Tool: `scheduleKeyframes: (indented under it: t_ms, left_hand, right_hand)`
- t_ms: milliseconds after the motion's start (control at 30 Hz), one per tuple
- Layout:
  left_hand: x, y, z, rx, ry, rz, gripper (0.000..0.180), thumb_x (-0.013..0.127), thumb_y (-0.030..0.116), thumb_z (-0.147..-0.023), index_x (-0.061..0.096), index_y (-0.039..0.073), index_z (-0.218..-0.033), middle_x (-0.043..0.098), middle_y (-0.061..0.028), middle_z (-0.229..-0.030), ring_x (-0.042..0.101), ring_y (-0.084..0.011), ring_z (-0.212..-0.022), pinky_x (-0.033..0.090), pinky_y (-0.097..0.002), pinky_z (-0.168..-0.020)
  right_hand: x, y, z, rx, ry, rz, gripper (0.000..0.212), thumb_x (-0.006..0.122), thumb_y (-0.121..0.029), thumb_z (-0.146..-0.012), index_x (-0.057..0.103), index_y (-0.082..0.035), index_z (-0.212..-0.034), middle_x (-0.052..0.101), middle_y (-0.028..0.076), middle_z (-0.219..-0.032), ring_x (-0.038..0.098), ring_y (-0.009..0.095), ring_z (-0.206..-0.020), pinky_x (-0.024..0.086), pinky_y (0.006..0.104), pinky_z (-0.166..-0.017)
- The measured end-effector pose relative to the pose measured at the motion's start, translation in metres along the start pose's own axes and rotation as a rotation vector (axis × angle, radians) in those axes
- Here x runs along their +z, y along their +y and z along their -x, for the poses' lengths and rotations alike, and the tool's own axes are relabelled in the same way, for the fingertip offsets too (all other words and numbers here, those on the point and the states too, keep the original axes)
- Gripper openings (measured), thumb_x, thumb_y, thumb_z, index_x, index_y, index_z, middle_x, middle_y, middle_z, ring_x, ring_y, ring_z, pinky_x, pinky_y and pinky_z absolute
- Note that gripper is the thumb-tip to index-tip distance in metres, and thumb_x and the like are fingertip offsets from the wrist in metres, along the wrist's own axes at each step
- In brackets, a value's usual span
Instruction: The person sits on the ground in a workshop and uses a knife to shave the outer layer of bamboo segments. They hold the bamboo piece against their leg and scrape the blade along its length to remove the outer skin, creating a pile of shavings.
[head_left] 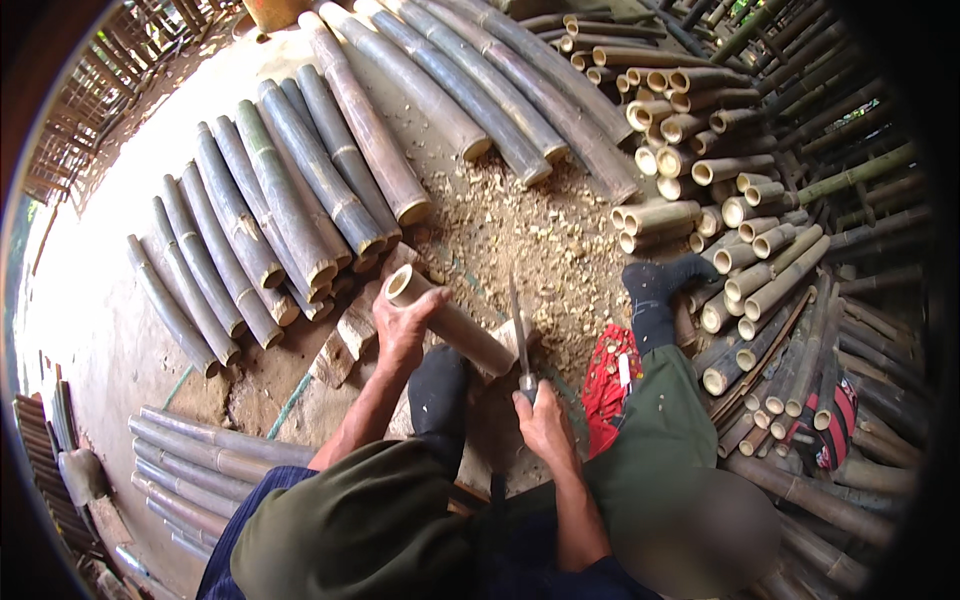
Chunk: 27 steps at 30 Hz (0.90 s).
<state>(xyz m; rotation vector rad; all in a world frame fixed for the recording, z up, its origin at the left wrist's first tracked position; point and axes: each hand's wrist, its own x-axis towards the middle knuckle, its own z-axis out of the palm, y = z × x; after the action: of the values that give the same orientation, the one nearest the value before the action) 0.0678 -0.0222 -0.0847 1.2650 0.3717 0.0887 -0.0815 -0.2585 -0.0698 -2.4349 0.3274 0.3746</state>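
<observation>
My left hand point(402, 322) is wrapped round the upper end of a short bamboo tube point(462, 335), whose hollow cut end points up and to the left. The tube slants down to the right, its lower end near a pale wooden block point(512, 335). In my right hand point(546, 424) is the dark handle of a knife point(519, 335). Its long narrow blade points away from me, just right of the tube's lower end and apart from it as far as I can see. Light wood chips point(540, 240) cover the ground beyond both hands.
Long bamboo poles point(400, 80) lie in rows ahead and left. Cut tubes point(690, 130) are piled at the right against a bamboo fence point(850, 180). A red cloth point(606, 390) lies by my right leg. More poles point(200, 460) lie at the lower left.
</observation>
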Motion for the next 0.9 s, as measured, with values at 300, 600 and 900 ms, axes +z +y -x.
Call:
scheduleKeyframes:
  t_ms: [300,600,900]
  left_hand:
    - [-0.015,0.006,0.003,-0.135,-0.137,-0.004,0.066,0.096,0.023,-0.076,0.064,0.0,-0.129,0.071,-0.0056,-0.105,0.07,-0.0178,-0.096,0.058,-0.0368,-0.088]
    - [-0.01,0.008,0.009,-0.08,0.062,0.049,0.049,0.094,0.014,-0.079,0.068,-0.001,-0.118,0.073,-0.0081,-0.101,0.072,-0.0186,-0.089,0.059,-0.0353,-0.084]
    - [-0.021,0.005,-0.003,-0.083,-0.121,-0.017,0.054,0.093,0.021,-0.077,0.067,0.0,-0.119,0.073,-0.0087,-0.103,0.072,-0.0195,-0.093,0.059,-0.0362,-0.088]
  right_hand:
    - [0.013,0.009,0.012,0.058,0.02,0.016,0.039,0.064,-0.038,-0.106,0.054,-0.001,-0.115,0.071,0.03,-0.089,0.072,0.052,-0.089,0.053,0.0602,-0.073]
    - [-0.056,-0.076,0.024,-0.326,0.313,-0.313,0.028,0.067,-0.023,-0.107,0.056,0.001,-0.118,0.07,0.024,-0.088,0.073,0.045,-0.08,0.055,0.051,-0.067]
    - [-0.04,-0.054,0.01,-0.136,0.049,-0.105,0.035,0.065,-0.032,-0.108,0.053,0.001,-0.113,0.07,0.029,-0.086,0.07,0.052,-0.079,0.052,0.0603,-0.069]
